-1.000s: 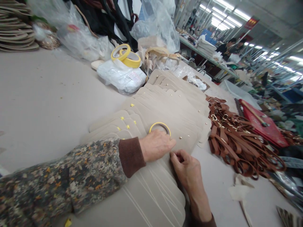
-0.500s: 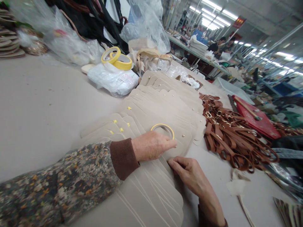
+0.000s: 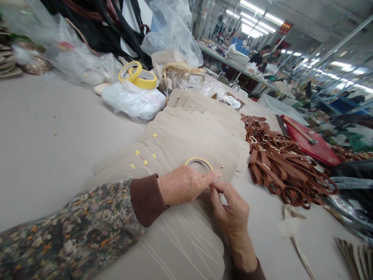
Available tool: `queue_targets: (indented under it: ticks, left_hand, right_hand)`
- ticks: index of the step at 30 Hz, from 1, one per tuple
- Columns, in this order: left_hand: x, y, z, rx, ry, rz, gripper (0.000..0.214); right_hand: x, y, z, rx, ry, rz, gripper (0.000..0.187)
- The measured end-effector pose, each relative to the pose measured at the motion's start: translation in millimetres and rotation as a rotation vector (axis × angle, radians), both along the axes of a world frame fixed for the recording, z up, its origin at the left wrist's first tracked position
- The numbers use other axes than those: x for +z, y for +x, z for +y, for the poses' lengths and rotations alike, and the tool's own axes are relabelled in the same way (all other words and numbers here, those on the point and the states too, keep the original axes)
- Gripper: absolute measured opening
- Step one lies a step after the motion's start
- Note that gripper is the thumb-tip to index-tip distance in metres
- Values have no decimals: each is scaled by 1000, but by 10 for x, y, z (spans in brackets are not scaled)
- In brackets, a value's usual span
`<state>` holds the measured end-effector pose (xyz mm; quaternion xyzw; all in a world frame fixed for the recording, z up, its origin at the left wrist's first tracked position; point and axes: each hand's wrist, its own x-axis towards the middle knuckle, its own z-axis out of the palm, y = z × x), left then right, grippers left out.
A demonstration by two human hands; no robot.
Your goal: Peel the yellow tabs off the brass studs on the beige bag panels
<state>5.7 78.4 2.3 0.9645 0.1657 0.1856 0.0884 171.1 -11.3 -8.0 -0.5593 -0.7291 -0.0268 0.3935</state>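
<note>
My left hand (image 3: 183, 186) rests on a fanned row of beige leather panels (image 3: 189, 140), fingers curled around a thin yellow tape roll (image 3: 199, 161) that lies on the nearest panel. My right hand (image 3: 230, 208) has come up beside it, thumb and forefinger pinched together at the left hand's fingertips. What the pinch holds is too small to make out. Small yellow tape marks (image 3: 142, 160) and brass studs dot the panels.
A heap of brown leather straps (image 3: 279, 165) with gold hardware lies to the right. Two yellow tape rolls (image 3: 136, 76) sit on a white plastic bag (image 3: 132, 102) at the back, among clear bags. A red folder (image 3: 311, 144) lies far right. People work at distant tables.
My right hand has lifted from the panel edge and moved up to meet the left hand's fingertips in a pinch. The left hand has stayed on the tape roll.
</note>
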Motion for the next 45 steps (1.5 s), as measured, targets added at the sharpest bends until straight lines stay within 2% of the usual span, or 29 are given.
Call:
queue_targets:
  ticks: [3, 6, 10, 12, 17, 19, 21, 24, 27, 33, 36, 39, 42, 45]
  left_hand:
    - [39, 7, -11, -1, -27, 16, 38]
    - [65, 21, -7, 3, -54, 18, 19]
    - [60, 42, 1, 17, -65, -5, 4]
    - [66, 46, -7, 46, -19, -29, 3]
    - [120, 38, -65, 7, 70, -177, 11]
    - [124, 38, -75, 16, 66, -176, 12]
    - [112, 41, -67, 77, 58, -94, 12]
    - [92, 44, -44, 173, 11, 97, 10]
    - [88, 46, -37, 198, -63, 220, 11]
    - [61, 66, -53, 194, -106, 229, 15]
    - [47, 73, -60, 196, -100, 228, 14]
    - [41, 67, -63, 187, -82, 220, 15]
    - [30, 59, -59, 183, -67, 219, 14]
    - [19, 60, -49, 181, -50, 215, 14]
  right_hand:
    - [-3, -13, 2, -50, 37, -70, 11]
    - [-4, -20, 7, -101, 64, -102, 9]
    - [2, -57, 2, -163, 39, -31, 7]
    - [12, -90, 0, -206, -52, 129, 7]
    - [8, -56, 57, -286, -399, 790, 18]
    - [-13, 27, 86, -308, -475, 929, 22]
    - [-36, 111, 98, -312, -532, 963, 29]
    - [-60, 169, 87, -330, -562, 884, 38]
    - [-69, 147, 70, -351, -551, 728, 39]
    - [-73, 93, 104, -396, -415, 241, 33]
    - [-82, 82, 138, -376, -352, 77, 31]
    - [-103, 86, 148, -395, -361, 15, 29]
    - [-134, 121, 111, -456, -352, 93, 35]
    - [-161, 163, 51, -416, -318, 140, 29]
